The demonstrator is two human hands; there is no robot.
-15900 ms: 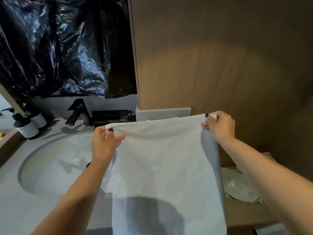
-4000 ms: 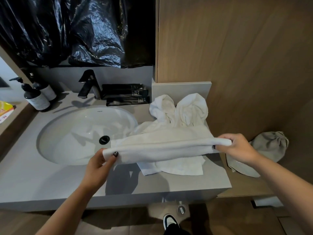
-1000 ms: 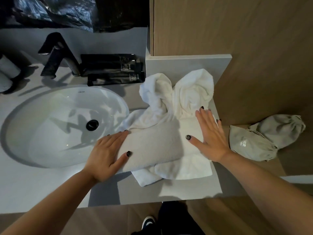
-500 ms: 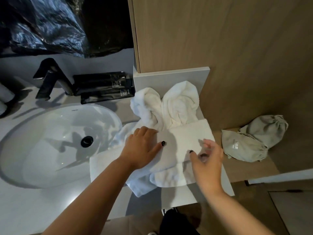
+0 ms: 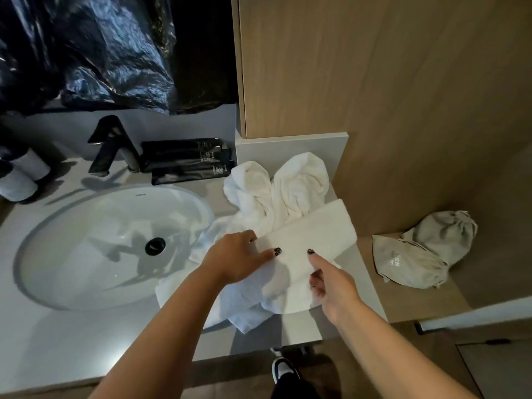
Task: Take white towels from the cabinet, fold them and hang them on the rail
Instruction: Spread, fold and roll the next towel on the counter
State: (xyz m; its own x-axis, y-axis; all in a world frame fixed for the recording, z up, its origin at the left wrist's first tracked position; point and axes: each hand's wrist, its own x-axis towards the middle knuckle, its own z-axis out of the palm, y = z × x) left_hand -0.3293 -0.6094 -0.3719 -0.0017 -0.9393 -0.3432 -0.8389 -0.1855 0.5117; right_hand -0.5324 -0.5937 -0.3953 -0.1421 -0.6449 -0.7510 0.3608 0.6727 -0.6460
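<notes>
A white towel (image 5: pixel 311 228), folded into a long strip, lies slantwise on the grey counter (image 5: pixel 72 341) to the right of the sink. It rests on a heap of crumpled white towels (image 5: pixel 276 191). My left hand (image 5: pixel 236 257) presses flat on the middle of the strip, fingers straight and thumb stretched out. My right hand (image 5: pixel 331 280) is at the strip's near edge. Its index finger lies on top and the other fingers are curled at the edge; the thumb is hidden. No rail is in view.
The white sink (image 5: pixel 100 240) with a black faucet (image 5: pixel 112 142) fills the left. Black pouches (image 5: pixel 184 159) lie behind it, and bottles (image 5: pixel 17 180) stand far left. Two grey cloth bags (image 5: pixel 426 254) sit on the wooden ledge at right. A wood panel (image 5: pixel 374 82) rises behind.
Both hands left their flat spread on the towel's ends. The left hand slid to the middle of the strip, and the right hand came to its near edge with fingers curling.
</notes>
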